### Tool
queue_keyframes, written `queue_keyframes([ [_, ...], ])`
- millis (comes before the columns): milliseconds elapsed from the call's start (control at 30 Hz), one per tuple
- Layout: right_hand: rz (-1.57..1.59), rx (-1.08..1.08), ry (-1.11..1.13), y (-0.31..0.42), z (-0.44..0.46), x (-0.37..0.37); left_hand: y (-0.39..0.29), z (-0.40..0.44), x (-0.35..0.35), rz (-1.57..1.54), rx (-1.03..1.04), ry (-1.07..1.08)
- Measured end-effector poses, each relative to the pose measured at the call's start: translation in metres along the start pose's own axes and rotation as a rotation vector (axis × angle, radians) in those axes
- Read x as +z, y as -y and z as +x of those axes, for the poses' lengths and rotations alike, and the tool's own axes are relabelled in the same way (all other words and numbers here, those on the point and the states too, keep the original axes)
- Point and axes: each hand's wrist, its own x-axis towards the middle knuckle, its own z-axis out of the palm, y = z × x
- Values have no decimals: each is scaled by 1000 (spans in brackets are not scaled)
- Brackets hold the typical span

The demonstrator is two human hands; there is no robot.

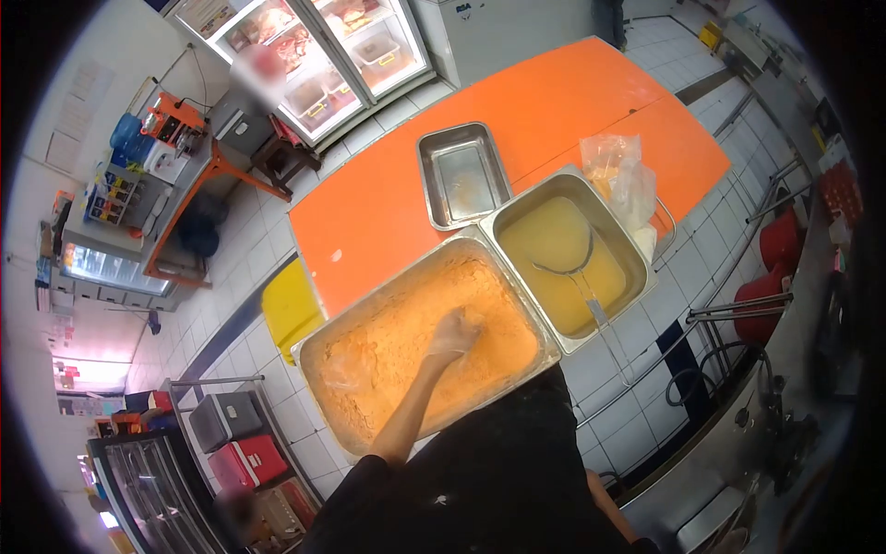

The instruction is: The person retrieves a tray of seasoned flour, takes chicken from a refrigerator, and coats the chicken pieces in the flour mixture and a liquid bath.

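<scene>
My left hand, in a thin clear plastic glove, is down in a large metal pan of orange, crumbly powder. Its fingers look curled in; what they hold, if anything, I cannot make out. A clear, crumpled plastic piece lies on the powder at the pan's left. Against the pan's right side stands a deep metal pan of yellowish liquid. A strainer with a wire handle rests in that liquid. Only my right forearm shows at the bottom right; that hand is out of sight.
An orange table carries the pans, with a smaller metal tray behind them. A clear plastic bag stands at the right. A yellow bin is by the left corner. Glass-door fridges stand behind; a steel counter is at right.
</scene>
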Motion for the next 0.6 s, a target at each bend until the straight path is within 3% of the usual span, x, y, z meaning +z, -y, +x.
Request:
queue_keyframes([
  [67,2,-3,-1,0,0,-1,-18,-3,-19,373,-51,12],
  [300,21,1,-8,-2,2,3,-46,0,-43,365,-57,63],
  [367,22,2,-10,0,4,3,-65,-8,-38,439,4,-69],
  [500,31,6,-18,-5,10,8,-66,-6,-32,381,-44,-63],
  [600,28,15,-28,-10,14,11,-64,-9,-29,438,88,-63],
])
